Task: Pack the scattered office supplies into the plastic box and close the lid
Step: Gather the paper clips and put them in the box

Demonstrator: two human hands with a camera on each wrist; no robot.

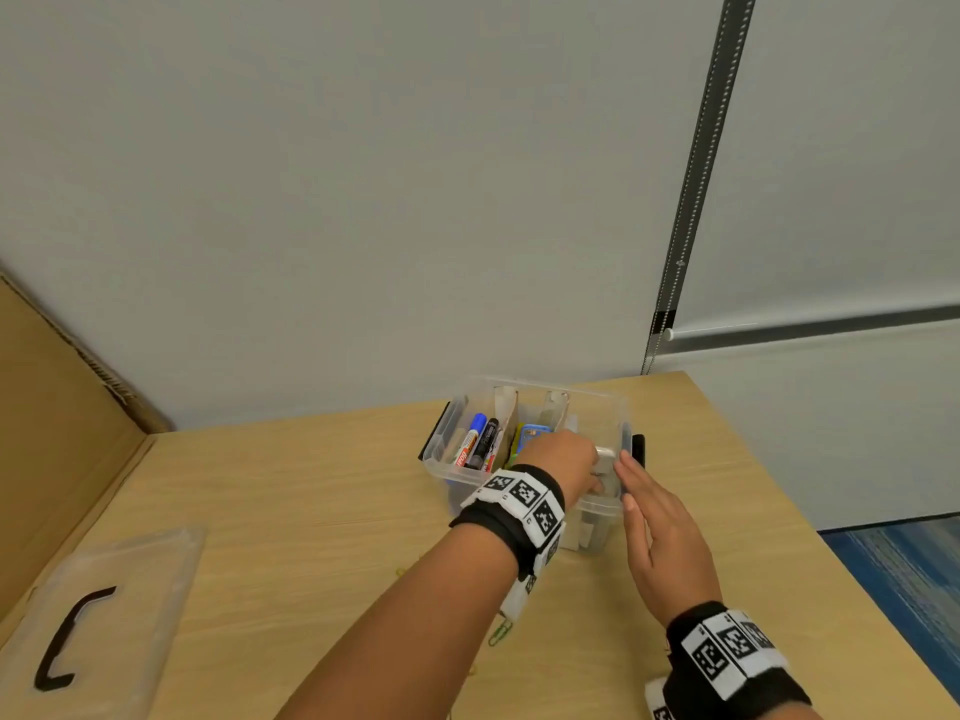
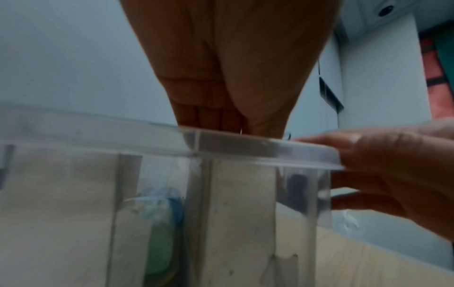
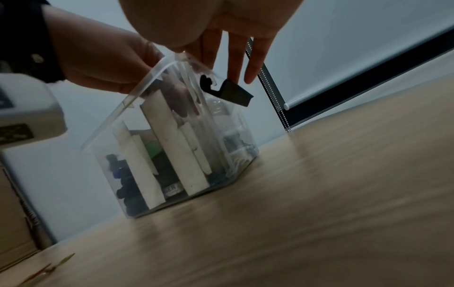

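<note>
The clear plastic box (image 1: 451,475) stands open on the wooden table, with markers (image 1: 478,441) in its left compartment and a blue item (image 1: 532,433) in the middle one. My left hand (image 1: 563,457) reaches down into the right compartment, and its bunched fingertips (image 2: 221,118) pinch a thin wire paper clip (image 2: 242,131). My right hand (image 1: 660,527) lies flat against the box's right side, its straight fingers (image 3: 253,68) by the black latch (image 3: 236,95). The lid (image 1: 130,579) with its black handle lies apart at the lower left.
Loose paper clips (image 1: 500,634) lie on the table under my left forearm, and more (image 3: 49,270) show in the right wrist view. A cardboard sheet (image 1: 52,433) stands at the left. A blind cord (image 1: 691,200) hangs behind the box. The table's right edge (image 1: 831,563) is close by.
</note>
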